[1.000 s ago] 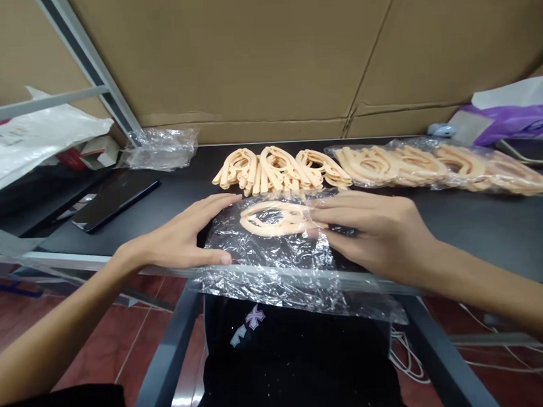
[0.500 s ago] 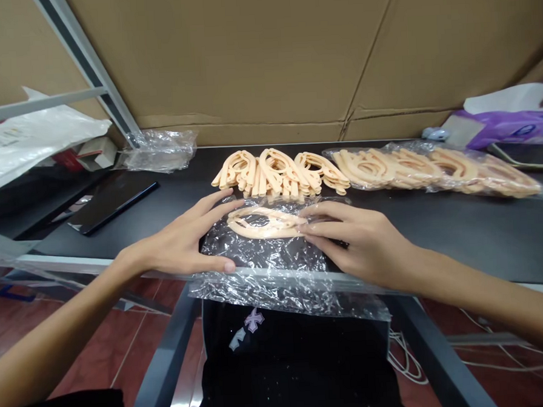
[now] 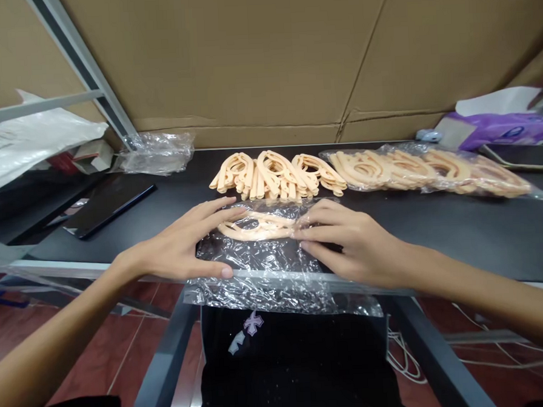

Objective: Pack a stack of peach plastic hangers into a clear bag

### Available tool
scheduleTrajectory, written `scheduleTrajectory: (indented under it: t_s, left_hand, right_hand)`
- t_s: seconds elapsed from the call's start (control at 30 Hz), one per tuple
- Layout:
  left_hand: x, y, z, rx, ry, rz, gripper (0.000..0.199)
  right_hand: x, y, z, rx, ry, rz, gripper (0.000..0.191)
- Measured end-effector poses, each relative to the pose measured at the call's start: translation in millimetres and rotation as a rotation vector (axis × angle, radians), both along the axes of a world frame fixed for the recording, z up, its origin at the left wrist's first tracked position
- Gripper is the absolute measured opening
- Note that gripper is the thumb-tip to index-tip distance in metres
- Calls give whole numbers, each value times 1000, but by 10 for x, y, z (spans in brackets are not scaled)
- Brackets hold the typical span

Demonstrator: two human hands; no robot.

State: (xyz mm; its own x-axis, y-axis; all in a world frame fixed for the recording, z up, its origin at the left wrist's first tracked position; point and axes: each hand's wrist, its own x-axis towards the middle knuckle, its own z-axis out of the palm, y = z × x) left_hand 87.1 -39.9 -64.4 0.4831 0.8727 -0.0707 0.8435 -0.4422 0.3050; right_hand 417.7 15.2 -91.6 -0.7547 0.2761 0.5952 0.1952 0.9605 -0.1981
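I'm watching the left hand (image 3: 176, 248) spreading wide and lying flat on a clear plastic bag (image 3: 252, 283), its fingertips reaching toward the far side and its thumb near the tabletop's front edge. The right hand (image 3: 353, 245) is staying narrower, with its fingers close together on the right end of the bag; I can't tell whether it is pinching the film. Between the two hands, a peach plastic loop piece (image 3: 254, 228) is lying inside the bag, and the bag's near part is hanging over the edge of the tabletop (image 3: 459, 236). Just beyond the hands, a loose pile of matching peach pieces (image 3: 270, 176) is sitting on the tabletop. Beyond the right hand, a row of bagged peach pieces (image 3: 427, 171) is stretching along the back. Beyond the left hand, a black smartphone (image 3: 110, 203) is lying face up, and a crumpled clear bag (image 3: 157, 153) is sitting against a cardboard sheet (image 3: 245, 53).
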Motion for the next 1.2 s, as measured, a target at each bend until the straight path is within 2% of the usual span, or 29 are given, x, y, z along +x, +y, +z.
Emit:
scheduleTrajectory:
  t_s: [0.27, 0.37, 0.43, 0.5, 0.57, 0.63, 0.7, 0.8, 0.93, 1.03, 1.2]
  left_hand:
    - [-19, 20, -22, 12, 11, -24, 106]
    - [-32, 23, -19, 17, 30, -31, 106]
    - [-42, 27, -12, 24, 45, -43, 106]
    - [-38, 25, 5, 19, 63, -59, 105]
    - [-6, 8, 29, 17, 82, -66, 105]
    - [49, -29, 54, 42, 97, -70, 104]
    - [107, -77, 73, 70, 112, -76, 102]
    - [161, -134, 82, 69, 127, -75, 100]
    - [141, -142, 62, 52, 113, -55, 101]
    - [99, -131, 36, 42, 89, -49, 100]
    - [78, -125, 5, 41, 56, -41, 99]
  right_hand:
    - [-27, -123, 71, -75, -377, -60, 47]
    - [10, -116, 95, -88, -371, -68, 46]
    - [92, -67, 151, -81, -284, -74, 39]
    - [204, 35, 243, -59, -163, -155, 33]
    - [310, 187, 348, -9, -88, -326, 28]
    - [364, 362, 432, 45, -133, -477, 25]
    - [337, 516, 474, 53, -257, -529, 28]
    - [169, 651, 482, 26, -406, -564, 34]
    - [-38, 699, 473, 9, -451, -601, 36]
    - [-32, 738, 438, 60, -465, -652, 34]
    - [107, 831, 333, 61, -441, -689, 51]
